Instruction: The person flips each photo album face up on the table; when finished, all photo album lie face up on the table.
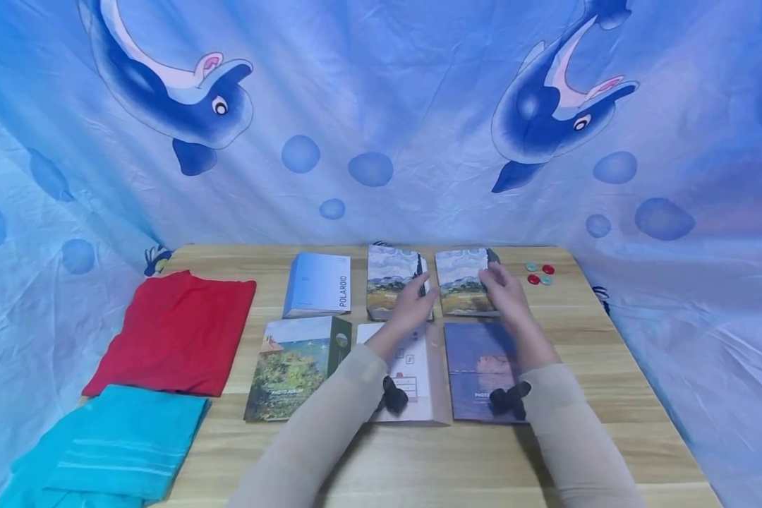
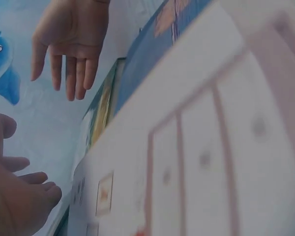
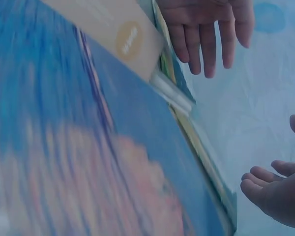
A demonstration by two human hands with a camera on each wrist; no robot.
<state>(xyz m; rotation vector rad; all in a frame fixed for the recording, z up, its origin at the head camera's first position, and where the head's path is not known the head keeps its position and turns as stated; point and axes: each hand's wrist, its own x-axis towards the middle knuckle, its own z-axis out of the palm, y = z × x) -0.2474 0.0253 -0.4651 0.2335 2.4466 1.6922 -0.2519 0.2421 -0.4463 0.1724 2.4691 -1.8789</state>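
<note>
My left hand [image 1: 409, 305] hovers in front of the back-middle landscape-covered photo album [image 1: 390, 271], fingers loosely extended. To its right, my right hand [image 1: 506, 291] is by the right edge of a matching landscape album [image 1: 460, 282]; contact is unclear. Both wrist views show the palms facing each other with nothing gripped. Under my left forearm lies a white album [image 1: 419, 356] with a drawer drawing, and under the right one a purple-blue album [image 1: 476, 353]. Farther left are a blue Polaroid album [image 1: 317, 282] and a garden-scene album [image 1: 292, 360].
A red cloth [image 1: 178, 331] and a folded teal cloth [image 1: 127, 444] lie at the left of the wooden table [image 1: 609, 423]. Several small red and teal discs [image 1: 533, 279] sit at the back right. A blue dolphin-print curtain [image 1: 432, 85] surrounds the table.
</note>
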